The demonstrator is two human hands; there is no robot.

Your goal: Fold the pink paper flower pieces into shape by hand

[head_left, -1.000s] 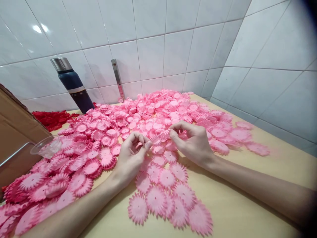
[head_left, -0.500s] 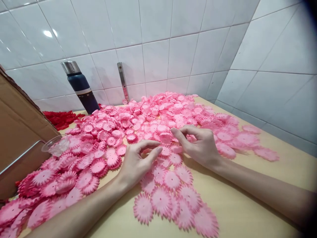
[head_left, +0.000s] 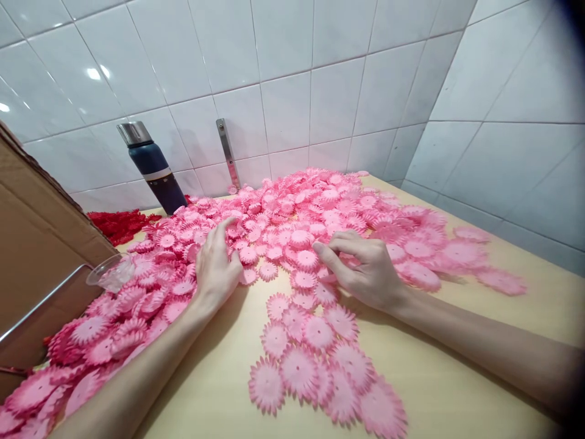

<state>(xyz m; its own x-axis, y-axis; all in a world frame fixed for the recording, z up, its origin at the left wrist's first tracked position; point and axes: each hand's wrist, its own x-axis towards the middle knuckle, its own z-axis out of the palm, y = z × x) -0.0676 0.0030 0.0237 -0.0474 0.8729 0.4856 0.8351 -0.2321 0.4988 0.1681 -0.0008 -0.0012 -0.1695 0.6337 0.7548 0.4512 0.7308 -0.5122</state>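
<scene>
Pink flower-shaped discs (head_left: pixel 301 238) with toothed edges and small centre holes lie in a large heap across the table. My left hand (head_left: pixel 216 268) is over the left part of the heap, with its thumb and fingers apart and nothing visible held. My right hand (head_left: pixel 368 265) is at the heap's middle, thumb tip and curled fingers pinched together. What sits in that pinch, if anything, is hidden. Between my forearms, a trail of larger flat pink discs (head_left: pixel 298 369) runs toward me, partly overlapping.
A dark blue bottle (head_left: pixel 158 174) with a steel cap stands at the back left, beside dark red pieces (head_left: pixel 116 225). A cardboard box (head_left: pixel 41 225) and a clear plastic cup (head_left: pixel 112 274) are at the left. Tiled walls (head_left: pixel 283 97) enclose the table (head_left: pixel 457 360); a metal strip (head_left: pixel 227 152) is upright against the tiles.
My left hand has moved left and a little away from me, off the middle discs, and its fingers have spread. My right hand has stayed nearly in place, still pinched.
</scene>
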